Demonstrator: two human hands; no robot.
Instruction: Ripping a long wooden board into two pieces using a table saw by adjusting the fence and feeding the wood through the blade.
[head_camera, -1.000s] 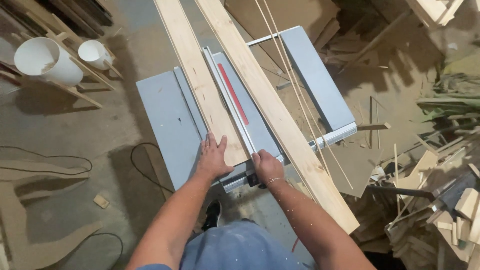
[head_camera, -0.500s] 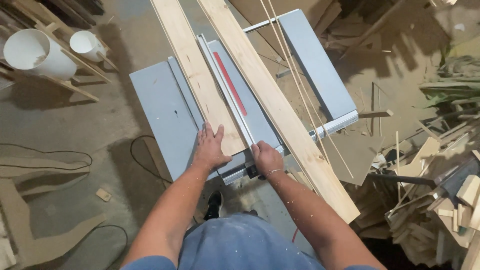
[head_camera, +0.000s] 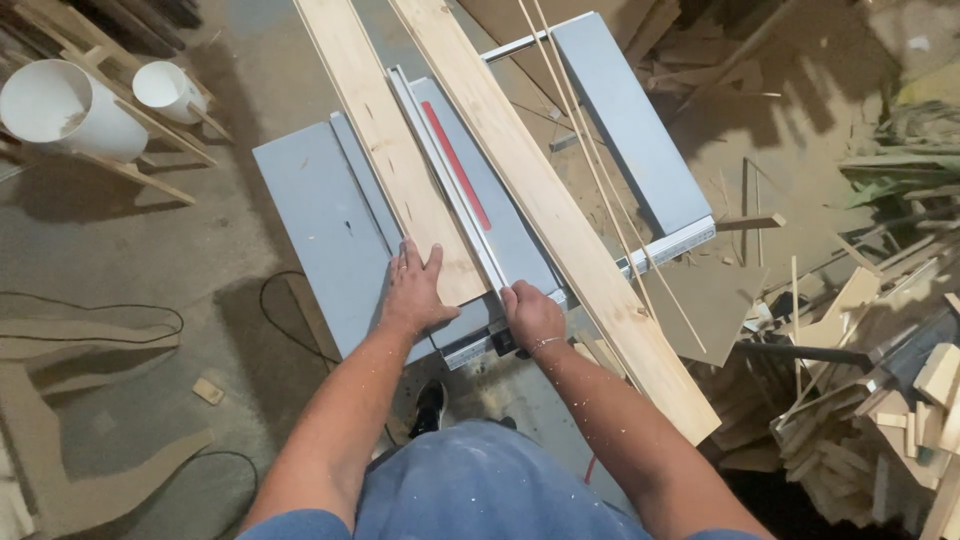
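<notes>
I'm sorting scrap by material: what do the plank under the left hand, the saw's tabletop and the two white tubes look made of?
The plank looks like raw, unfinished softwood: pale, with visible grain and knots. The tabletop seems to be grey matte metal, smooth and even, though it may be coated. The white tubes are probably plastic pipe: thin, uniform walls.

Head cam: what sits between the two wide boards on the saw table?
Between the left board and the right board runs the metal fence rail, then the red insert strip on the grey table. Shown in the head view.
</notes>
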